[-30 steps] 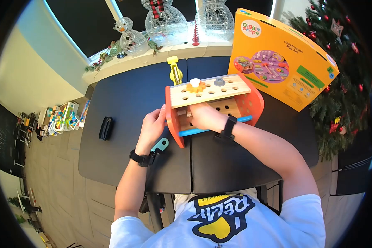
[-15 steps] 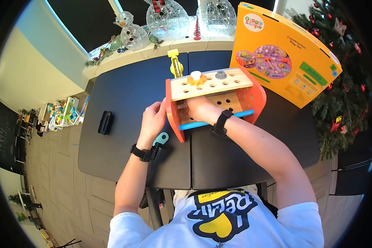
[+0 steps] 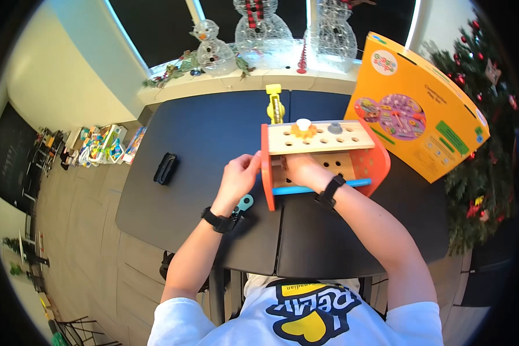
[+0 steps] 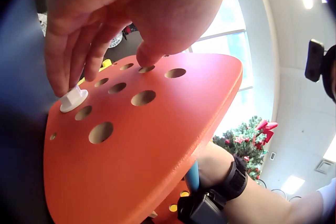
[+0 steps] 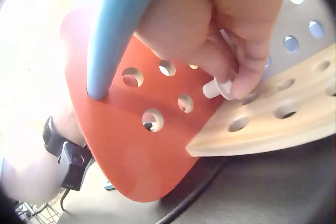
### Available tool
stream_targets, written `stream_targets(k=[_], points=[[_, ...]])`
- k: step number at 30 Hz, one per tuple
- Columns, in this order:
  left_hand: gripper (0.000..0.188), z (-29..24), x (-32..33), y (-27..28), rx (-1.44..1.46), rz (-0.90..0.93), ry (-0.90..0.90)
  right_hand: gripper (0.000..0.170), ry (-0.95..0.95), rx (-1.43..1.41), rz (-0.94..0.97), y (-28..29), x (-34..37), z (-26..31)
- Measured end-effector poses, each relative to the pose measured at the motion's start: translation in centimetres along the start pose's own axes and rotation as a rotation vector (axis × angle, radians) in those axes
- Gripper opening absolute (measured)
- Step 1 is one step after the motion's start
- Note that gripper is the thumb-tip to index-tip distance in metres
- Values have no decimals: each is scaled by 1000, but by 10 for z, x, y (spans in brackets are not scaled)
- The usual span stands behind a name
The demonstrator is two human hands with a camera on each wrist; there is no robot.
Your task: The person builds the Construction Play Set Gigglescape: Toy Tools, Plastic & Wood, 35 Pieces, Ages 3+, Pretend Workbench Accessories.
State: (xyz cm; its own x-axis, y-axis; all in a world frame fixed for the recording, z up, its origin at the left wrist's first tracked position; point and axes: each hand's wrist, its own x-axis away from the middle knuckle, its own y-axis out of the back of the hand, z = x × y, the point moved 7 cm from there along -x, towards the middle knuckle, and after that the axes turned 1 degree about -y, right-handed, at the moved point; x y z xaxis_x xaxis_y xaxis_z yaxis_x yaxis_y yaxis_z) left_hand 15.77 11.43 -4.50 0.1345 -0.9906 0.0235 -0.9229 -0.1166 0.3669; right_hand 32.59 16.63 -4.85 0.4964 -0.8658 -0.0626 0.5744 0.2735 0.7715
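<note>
The toy workbench (image 3: 320,151) has orange side panels and pale wooden boards with holes. My left hand (image 3: 239,180) is outside the near-left panel (image 4: 142,145). In the left wrist view its fingertips touch the hexagonal head of a white toy bolt (image 4: 73,99) seated in a hole, while the thumb rests on the panel. My right hand (image 3: 304,172) reaches inside the bench. In the right wrist view it pinches a white flanged piece (image 5: 226,86), with a ribbed shaft against the panel's inner face. The fingers partly cover this piece.
A blue bar (image 3: 323,186) crosses the bench front. On its top board sit a yellow gear (image 3: 303,132) with a white head and a grey piece (image 3: 335,128). A yellow tool (image 3: 275,106), teal piece (image 3: 245,203), black case (image 3: 166,168) and tall orange box (image 3: 421,109) stand around.
The head view has shifted, so bench and hands appear farther right. Both hands keep their places at the left panel, with only slight finger movement visible.
</note>
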Motion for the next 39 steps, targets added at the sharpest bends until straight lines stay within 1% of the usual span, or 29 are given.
stream_targets(k=[1,4,5,8,11,14,17,20,22,23,27,30,33,36,39], points=[[53,-2,1,0,-7,2,7,31,-20,34,22,-2,-1,-1],[55,-7,3,2,-20,5,26,31,-90,5,88,-6,1,-6],[55,-9,4,2,-25,7,32,30,-141,26,108,-10,-4,-12],[55,-6,3,1,-21,1,30,30,-132,-7,89,-6,-1,-9],[55,-6,3,1,-18,0,18,29,-122,59,91,0,1,-2],[55,-7,4,1,-25,1,13,28,-136,45,94,0,1,-3],[55,-6,3,2,-22,-3,12,28,-106,55,95,0,1,1],[55,-5,2,2,-19,-9,18,29,-148,34,111,3,3,4],[56,-3,0,1,-3,-24,6,28,-94,-3,74,0,2,0],[56,-1,-2,0,12,-19,13,28,-69,-22,55,-1,2,-2],[56,4,-5,0,61,-6,42,26,-98,37,88,-2,-1,-5],[55,2,-5,0,71,1,52,24,-100,20,116,3,4,5],[54,1,-4,-1,93,1,68,23,-67,28,97,2,4,4],[53,-2,-3,-2,107,1,86,49,-162,-5,211,8,6,13],[51,-3,-1,-2,117,-5,95,51,-206,-61,280,15,9,26]])
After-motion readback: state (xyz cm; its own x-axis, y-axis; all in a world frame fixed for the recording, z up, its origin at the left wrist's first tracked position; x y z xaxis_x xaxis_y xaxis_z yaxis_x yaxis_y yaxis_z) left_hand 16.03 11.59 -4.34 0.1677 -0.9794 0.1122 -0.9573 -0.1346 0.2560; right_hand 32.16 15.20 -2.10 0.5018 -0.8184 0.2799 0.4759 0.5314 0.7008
